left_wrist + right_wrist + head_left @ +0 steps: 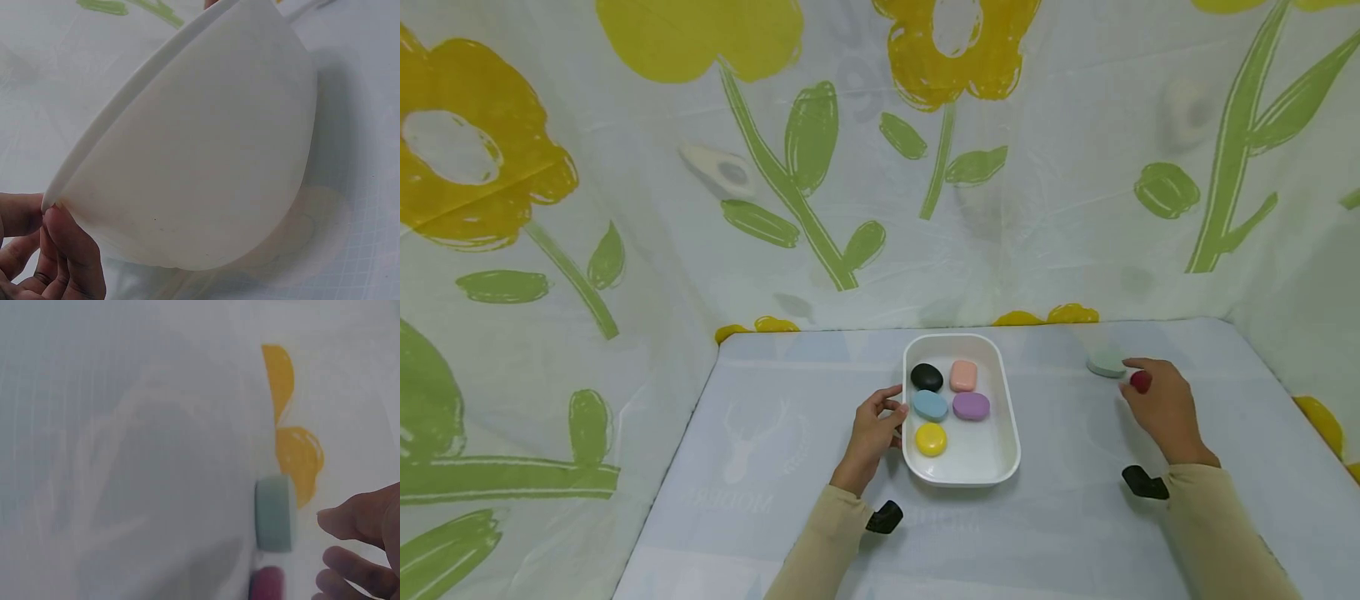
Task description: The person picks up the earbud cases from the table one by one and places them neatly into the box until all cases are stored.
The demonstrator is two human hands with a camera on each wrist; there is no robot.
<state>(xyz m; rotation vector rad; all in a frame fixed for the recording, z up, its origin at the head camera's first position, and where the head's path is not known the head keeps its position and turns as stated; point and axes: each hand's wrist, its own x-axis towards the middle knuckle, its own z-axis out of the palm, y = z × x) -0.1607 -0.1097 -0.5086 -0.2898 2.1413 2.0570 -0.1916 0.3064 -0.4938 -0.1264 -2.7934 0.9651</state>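
Observation:
At the tray's left side, my left hand pinches the rim of a white rectangular tray; the left wrist view shows thumb and fingers on its rim. In it lie smooth soap-like pieces: black oval, pink rectangular, blue oval, purple oval and yellow round. Over at the right, my right hand hovers with thumb and fingers parted. Close by it are a pale green round piece and a red piece, partly hidden in the head view.
A pale table with faint printing carries everything. Behind it and at both sides hang white curtains with yellow flowers and green leaves. Dark wrist cameras sit below both hands.

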